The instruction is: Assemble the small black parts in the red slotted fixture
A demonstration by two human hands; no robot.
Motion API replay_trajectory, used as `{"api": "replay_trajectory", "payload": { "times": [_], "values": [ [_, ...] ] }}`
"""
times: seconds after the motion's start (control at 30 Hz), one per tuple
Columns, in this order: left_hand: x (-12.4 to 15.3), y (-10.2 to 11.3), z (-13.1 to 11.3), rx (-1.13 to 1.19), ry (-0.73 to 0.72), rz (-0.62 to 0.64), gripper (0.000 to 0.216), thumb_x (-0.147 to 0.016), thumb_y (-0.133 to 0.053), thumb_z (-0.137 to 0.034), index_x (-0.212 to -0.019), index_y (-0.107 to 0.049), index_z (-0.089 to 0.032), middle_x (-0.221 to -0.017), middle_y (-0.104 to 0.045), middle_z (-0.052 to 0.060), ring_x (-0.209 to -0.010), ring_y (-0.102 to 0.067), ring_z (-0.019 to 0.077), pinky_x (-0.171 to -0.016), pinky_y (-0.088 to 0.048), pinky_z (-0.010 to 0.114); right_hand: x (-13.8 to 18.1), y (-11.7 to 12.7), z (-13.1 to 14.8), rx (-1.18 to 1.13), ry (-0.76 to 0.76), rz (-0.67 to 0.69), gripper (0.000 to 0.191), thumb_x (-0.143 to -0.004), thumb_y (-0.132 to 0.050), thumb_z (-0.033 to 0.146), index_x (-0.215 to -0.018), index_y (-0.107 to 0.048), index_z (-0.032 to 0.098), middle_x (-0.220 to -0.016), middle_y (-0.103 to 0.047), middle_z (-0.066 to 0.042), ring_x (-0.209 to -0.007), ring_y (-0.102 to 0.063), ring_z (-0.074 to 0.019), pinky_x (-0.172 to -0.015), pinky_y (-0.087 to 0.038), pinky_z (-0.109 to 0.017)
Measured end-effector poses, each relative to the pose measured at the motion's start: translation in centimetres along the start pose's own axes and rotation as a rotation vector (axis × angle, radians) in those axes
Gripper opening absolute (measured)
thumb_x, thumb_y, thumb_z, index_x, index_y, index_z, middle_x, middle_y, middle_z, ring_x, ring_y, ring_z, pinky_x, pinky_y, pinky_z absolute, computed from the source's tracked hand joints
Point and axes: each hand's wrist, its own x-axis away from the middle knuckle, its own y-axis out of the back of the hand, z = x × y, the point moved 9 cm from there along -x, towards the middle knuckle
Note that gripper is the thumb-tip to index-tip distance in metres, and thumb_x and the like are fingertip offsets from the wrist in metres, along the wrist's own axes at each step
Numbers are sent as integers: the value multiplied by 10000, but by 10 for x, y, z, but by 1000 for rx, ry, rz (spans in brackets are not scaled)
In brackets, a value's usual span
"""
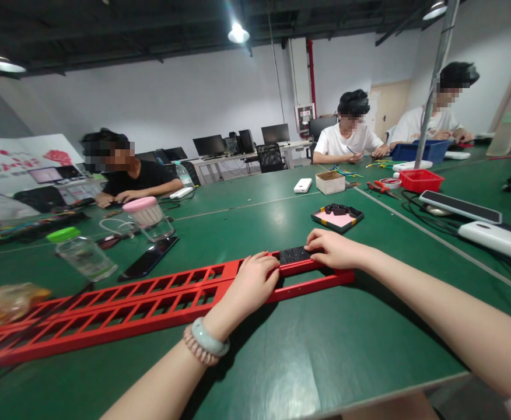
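Observation:
A long red slotted frame (pixel 150 311), like a ladder in two rows, lies across the table in front of me. In its far rail, near the right end, sits a black rectangular block (pixel 294 255) with small recesses on top. My left hand (pixel 255 279) is closed over the frame at the block's left end, fingertips partly hidden. My right hand (pixel 332 248) pinches the block's right end with thumb and fingers. Just beyond, a shallow black tray (pixel 335 226) with a pink bottom holds several small black pieces.
Left of the frame are a black phone (pixel 149 258), a pink-lidded jar (pixel 144 217) and a green-capped bottle (pixel 84 256). A small box (pixel 330 182), a red bin (pixel 420 179) and red-handled pliers (pixel 384 189) stand farther back. Cables and white devices lie right. Three people sit across.

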Motion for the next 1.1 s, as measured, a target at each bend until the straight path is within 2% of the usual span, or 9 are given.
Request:
{"api": "replay_trajectory", "payload": {
  "times": [0.5, 0.7, 0.8, 0.87, 0.93, 1.03, 1.1],
  "values": [
    [-1, -2, -1, -42, -12, 15, 245, -884, -395, -221, -849, -634, -183, -963, -675, 64, -1049, -567, 219, -1022, -360, 395, 1, 3, 5, -3, 8, -30, 278, -798, -570, 224, -1037, -657, 111, -1024, -577, -113, -930, -577, -199, -896, -449, -329],
    [-1, -2, -1, -33, -11, 12, 244, -880, -400, -215, -855, -641, -187, -968, -675, 65, -1068, -559, 220, -1015, -369, 381, 3, 4, 4, -24, 47, -101, 262, -799, -576, 238, -1022, -654, 125, -997, -590, -108, -917, -582, -198, -875, -463, -340],
    [-1, 0, -1, -22, -17, 4, 243, -878, -401, -215, -858, -642, -187, -963, -675, 65, -1081, -552, 224, -1007, -378, 384, 4, 12, -1, -53, 116, -194, 248, -812, -564, 243, -1022, -652, 147, -995, -612, -94, -928, -586, -189, -869, -466, -334],
    [-1, 1, -1, -16, -22, -6, 236, -872, -405, -206, -865, -641, -189, -956, -674, 61, -1062, -560, 219, -1012, -376, 389, 7, 24, -15, -48, 114, -322, 254, -821, -550, 252, -1029, -647, 145, -998, -627, -94, -964, -579, -193, -893, -454, -340],
    [-1, 2, -2, -16, -43, -9, 239, -872, -400, -196, -850, -637, -186, -920, -674, 55, -990, -588, 203, -1022, -370, 384, 12, 38, -39, 2, 43, -484, 256, -828, -530, 257, -1020, -651, 137, -1022, -625, -107, -1004, -565, -206, -931, -430, -356],
    [-1, 3, -4, -24, -73, -15, 248, -878, -387, -189, -822, -628, -180, -883, -673, 51, -945, -599, 191, -1035, -360, 375, 25, 56, -86, 104, -156, -645, 279, -842, -479, 250, -1025, -656, 134, -1002, -620, -117, -965, -572, -213, -904, -445, -363],
    [-1, 3, -5, -28, -85, -12, 252, -880, -380, -186, -811, -623, -181, -867, -673, 46, -936, -602, 188, -1038, -356, 370, 36, 63, -117, 177, -311, -692, 291, -815, -504, 258, -1009, -666, 115, -970, -618, -130, -949, -571, -231, -904, -446, -371]
  ]
}}
